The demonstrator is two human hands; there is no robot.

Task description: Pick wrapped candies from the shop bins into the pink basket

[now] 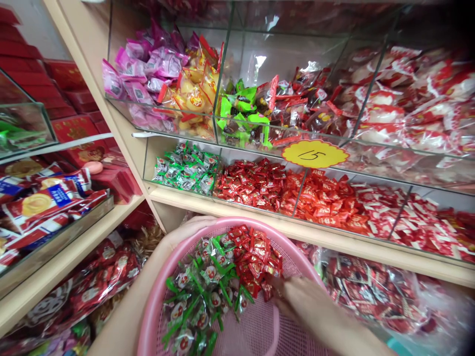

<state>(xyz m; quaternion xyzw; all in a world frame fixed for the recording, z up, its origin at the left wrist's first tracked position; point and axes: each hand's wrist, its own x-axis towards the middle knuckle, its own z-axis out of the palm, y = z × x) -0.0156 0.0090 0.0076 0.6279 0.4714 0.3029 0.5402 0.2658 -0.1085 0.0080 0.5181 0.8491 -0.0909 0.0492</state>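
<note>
beside glass-fronted shelves [260, 207], pink basket [156, 306]

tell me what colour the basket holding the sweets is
Pink: the basket is a pink plastic mesh, seen clearly in the head view.
</note>
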